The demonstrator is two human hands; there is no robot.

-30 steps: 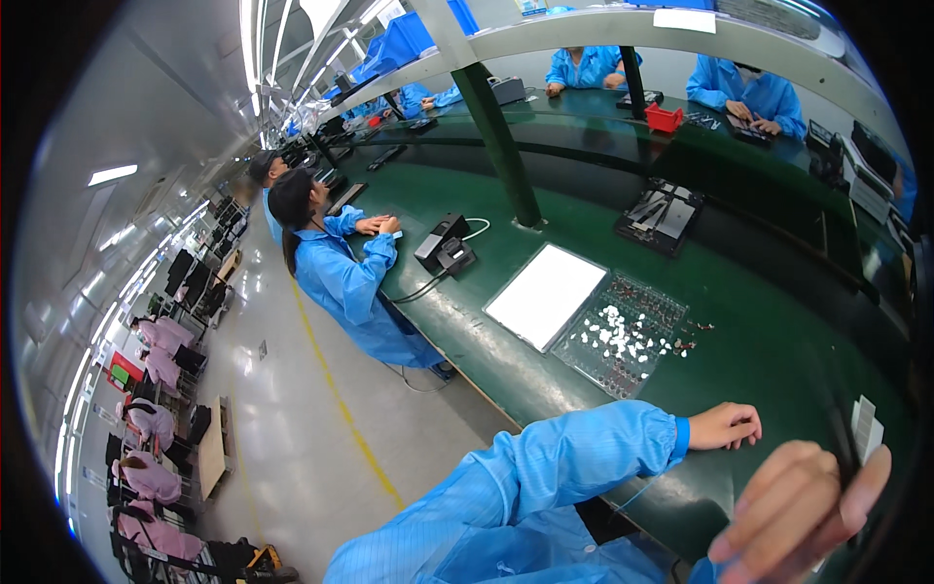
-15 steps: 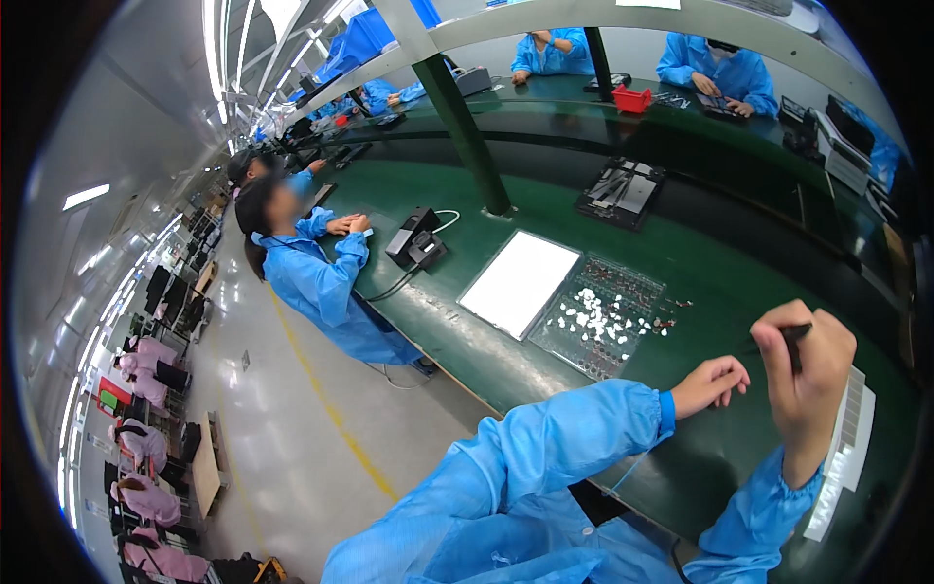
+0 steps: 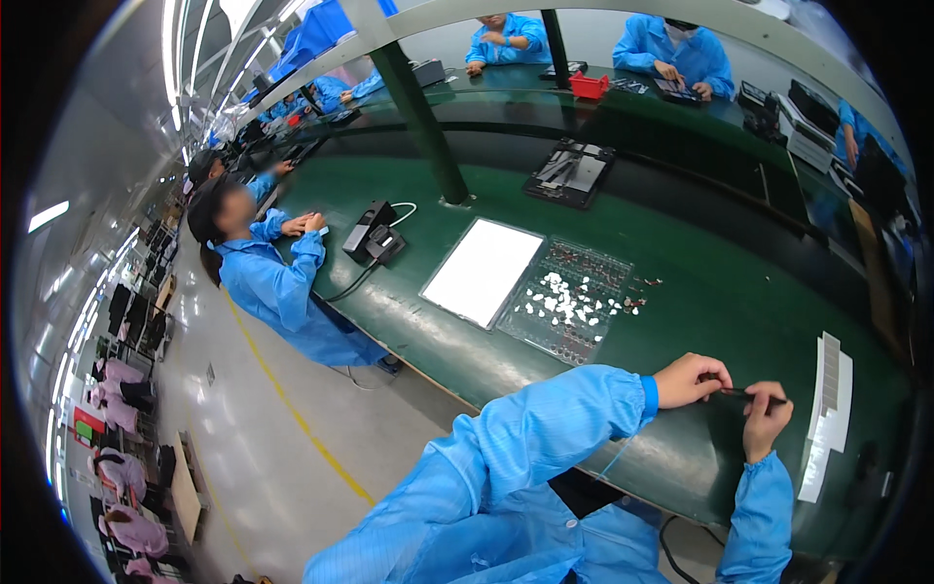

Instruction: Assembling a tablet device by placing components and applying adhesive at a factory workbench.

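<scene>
My right hand is closed around a slim dark tool, perhaps tweezers, which points left. Its tip meets the fingers of my left hand, pinched together on something too small to make out. Both hands are over the green bench near its front edge. A blue band circles my left wrist. Left of the hands lies a clear plastic tray with rows of small dark parts. White scraps are scattered on it, and a few small reddish-dark pieces lie by its right edge.
A white sheet lies left of the tray. Pale label strips lie right of my hands. Farther off are an opened flat device, a black box with cables and a green post. Co-workers in blue sit around the bench.
My right hand has come down with the dark tool and moved left to meet my left hand. The left fingers have drawn together in a pinch. The whole view has shifted a little.
</scene>
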